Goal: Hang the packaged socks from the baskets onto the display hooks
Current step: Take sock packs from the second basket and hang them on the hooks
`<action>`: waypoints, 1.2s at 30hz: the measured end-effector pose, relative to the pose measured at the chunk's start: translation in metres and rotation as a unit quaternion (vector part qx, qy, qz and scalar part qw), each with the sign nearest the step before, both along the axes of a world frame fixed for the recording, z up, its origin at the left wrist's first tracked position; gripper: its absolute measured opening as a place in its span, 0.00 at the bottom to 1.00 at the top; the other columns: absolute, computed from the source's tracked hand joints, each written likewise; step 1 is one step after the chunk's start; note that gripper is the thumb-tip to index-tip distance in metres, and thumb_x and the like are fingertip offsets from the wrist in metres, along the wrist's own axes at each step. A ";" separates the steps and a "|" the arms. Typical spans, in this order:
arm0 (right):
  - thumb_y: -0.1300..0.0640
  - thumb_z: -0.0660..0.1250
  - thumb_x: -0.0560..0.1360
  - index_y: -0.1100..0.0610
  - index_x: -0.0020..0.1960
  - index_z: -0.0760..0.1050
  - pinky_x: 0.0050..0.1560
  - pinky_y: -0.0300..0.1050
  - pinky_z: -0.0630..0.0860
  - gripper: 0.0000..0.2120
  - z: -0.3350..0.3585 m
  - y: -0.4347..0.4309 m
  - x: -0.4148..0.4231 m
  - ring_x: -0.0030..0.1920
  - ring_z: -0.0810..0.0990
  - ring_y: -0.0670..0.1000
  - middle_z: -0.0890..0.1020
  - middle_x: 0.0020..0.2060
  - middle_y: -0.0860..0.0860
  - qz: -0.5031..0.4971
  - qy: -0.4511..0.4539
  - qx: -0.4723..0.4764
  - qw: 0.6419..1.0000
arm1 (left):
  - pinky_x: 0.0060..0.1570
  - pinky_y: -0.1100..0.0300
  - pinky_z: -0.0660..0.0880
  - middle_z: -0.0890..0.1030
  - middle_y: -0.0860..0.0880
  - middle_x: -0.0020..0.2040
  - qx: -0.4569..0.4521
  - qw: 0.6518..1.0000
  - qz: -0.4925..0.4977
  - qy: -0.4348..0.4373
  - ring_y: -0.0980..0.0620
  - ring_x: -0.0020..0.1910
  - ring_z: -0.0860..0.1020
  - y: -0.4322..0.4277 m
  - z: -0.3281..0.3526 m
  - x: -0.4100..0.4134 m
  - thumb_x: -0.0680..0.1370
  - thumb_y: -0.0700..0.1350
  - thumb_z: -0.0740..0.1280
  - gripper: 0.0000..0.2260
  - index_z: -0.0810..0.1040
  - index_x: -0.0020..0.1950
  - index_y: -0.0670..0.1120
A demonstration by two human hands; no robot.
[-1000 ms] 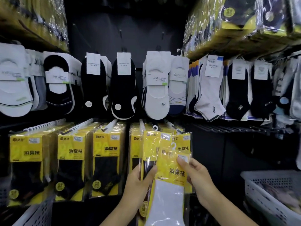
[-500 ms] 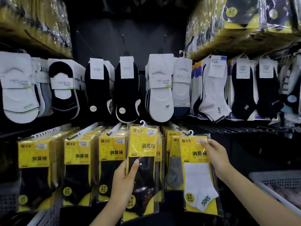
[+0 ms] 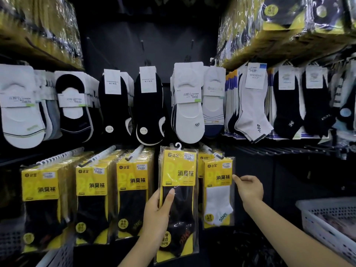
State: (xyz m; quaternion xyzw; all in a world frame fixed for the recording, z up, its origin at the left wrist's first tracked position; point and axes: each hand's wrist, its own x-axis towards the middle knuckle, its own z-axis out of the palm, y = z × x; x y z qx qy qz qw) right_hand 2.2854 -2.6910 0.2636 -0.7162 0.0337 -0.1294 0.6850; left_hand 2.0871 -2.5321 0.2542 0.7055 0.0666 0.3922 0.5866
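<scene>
We face a big dark rack (image 3: 154, 45) full of socks, with a white basket (image 3: 316, 222) low on our right. Our left hand (image 3: 158, 214) grips the black sock pack (image 3: 179, 174), thumb pressed on its front. The pack stands straight up and down. Our right hand (image 3: 250, 189) touches the edge of the hung white sock pack (image 3: 218, 199); we cannot tell if it pinches. The little hanger (image 3: 178, 146) tops the black pack. The peg (image 3: 134, 153) with black packs pokes toward us just left of it, so we think the left hand is nearer.
</scene>
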 end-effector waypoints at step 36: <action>0.48 0.71 0.73 0.59 0.48 0.79 0.45 0.42 0.75 0.13 -0.003 0.022 0.035 0.46 0.80 0.49 0.83 0.46 0.53 0.184 0.025 0.059 0.981 | 0.72 0.53 0.58 0.51 0.54 0.78 0.036 0.983 -0.058 0.173 0.52 0.76 0.53 -0.049 -0.025 0.139 0.79 0.58 0.59 0.33 0.42 0.77 0.60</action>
